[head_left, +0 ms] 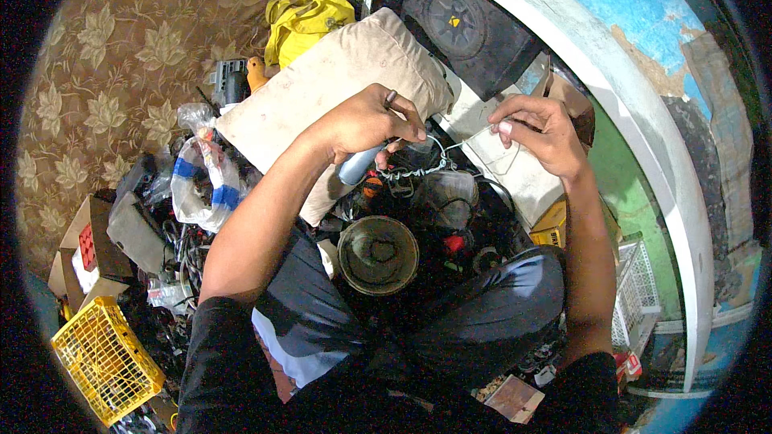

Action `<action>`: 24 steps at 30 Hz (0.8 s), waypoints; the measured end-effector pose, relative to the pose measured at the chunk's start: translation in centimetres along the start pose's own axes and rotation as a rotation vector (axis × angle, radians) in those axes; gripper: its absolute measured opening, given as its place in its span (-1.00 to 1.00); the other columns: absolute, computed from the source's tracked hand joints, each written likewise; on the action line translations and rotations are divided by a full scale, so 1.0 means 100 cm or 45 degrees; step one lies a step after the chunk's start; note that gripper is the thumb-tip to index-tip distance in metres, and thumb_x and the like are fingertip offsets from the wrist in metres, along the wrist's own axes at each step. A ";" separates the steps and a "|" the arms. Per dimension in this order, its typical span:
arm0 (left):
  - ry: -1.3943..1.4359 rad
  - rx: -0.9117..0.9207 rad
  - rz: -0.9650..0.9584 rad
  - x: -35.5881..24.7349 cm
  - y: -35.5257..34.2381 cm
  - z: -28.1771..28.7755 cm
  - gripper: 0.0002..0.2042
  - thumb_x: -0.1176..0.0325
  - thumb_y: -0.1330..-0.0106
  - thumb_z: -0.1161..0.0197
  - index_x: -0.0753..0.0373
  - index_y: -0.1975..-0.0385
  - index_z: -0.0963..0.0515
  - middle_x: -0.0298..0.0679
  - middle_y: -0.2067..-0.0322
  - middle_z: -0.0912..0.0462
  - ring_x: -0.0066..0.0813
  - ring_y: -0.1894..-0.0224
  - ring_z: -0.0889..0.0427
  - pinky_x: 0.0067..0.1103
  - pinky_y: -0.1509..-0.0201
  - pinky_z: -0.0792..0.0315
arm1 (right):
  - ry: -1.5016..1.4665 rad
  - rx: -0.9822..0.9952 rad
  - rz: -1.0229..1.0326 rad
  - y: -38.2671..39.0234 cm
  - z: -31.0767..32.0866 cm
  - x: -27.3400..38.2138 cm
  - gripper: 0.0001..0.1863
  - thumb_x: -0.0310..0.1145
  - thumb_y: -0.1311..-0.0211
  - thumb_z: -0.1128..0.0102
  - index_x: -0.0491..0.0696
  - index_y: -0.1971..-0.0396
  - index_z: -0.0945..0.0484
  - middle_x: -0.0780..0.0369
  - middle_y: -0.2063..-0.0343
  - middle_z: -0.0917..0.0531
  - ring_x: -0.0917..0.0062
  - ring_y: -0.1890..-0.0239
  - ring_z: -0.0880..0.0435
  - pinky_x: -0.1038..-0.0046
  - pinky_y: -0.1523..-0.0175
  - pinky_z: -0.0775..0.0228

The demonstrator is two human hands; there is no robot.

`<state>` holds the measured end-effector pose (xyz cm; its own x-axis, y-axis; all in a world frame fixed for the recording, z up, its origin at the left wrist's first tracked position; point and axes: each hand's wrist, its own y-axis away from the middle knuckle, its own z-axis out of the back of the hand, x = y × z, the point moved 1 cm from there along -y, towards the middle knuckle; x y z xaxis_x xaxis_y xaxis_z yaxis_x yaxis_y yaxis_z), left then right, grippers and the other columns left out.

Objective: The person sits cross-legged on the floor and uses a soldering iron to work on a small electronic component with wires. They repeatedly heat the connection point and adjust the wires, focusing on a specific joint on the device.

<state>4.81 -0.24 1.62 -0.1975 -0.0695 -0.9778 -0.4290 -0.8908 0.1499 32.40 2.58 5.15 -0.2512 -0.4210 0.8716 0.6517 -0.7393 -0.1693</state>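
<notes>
My left hand (378, 124) is closed, with a smooth grey-blue cylinder-shaped thing (359, 165) tucked under its palm. Its fingertips pinch a thin pale wire (461, 145), and part of the wire hangs below them in a twisted, knotted length. To the right, the thumb and fingers of my right hand (543, 133) close on the other end, so the strand runs nearly straight between the hands. Both hands are raised above my lap. The far end of the cylinder is hidden by my left hand.
A round metal pot (378, 255) stands between my legs. Beyond my hands lie a beige cushion (330, 72) and a black speaker box (466, 24). A yellow plastic crate (108, 360) and a cardboard box (104, 241) are at left, a white basket (635, 293) at right.
</notes>
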 end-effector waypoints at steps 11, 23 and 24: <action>-0.032 -0.033 -0.026 0.004 -0.006 -0.012 -0.87 0.43 -0.10 -0.34 0.36 0.42 -0.66 -0.30 0.63 -0.59 -0.62 0.69 -0.49 -0.67 0.63 -0.35 | -0.279 -0.185 0.044 -0.014 -0.054 0.012 -0.88 -0.57 -0.19 -0.27 -0.23 0.28 -0.66 0.22 0.42 -0.71 0.63 0.37 -0.66 0.57 0.20 -0.54; 0.088 0.049 -0.060 0.003 -0.006 -0.010 -0.85 0.43 -0.20 -0.24 0.41 0.38 -0.63 -0.27 0.65 -0.55 -0.60 0.70 -0.48 -0.66 0.66 -0.33 | 0.308 -0.190 0.251 -0.017 -0.065 -0.003 -0.89 -0.52 -0.10 -0.37 -0.17 0.40 -0.60 0.20 0.40 -0.67 0.56 0.26 -0.68 0.49 0.17 -0.49; 0.102 0.054 -0.067 0.003 -0.006 -0.010 -0.85 0.42 -0.20 -0.24 0.41 0.38 -0.63 -0.27 0.64 -0.55 -0.60 0.69 -0.49 -0.66 0.66 -0.33 | 0.246 -0.197 0.244 -0.018 -0.066 -0.008 -0.88 -0.51 -0.09 -0.37 -0.17 0.40 -0.59 0.20 0.39 -0.66 0.54 0.27 -0.68 0.50 0.18 -0.49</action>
<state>5.84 -0.20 1.08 -0.1037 -0.0604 -0.9928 -0.4741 -0.8745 0.1027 26.70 0.78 1.75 -0.2753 -0.6417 0.7158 0.5872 -0.7018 -0.4033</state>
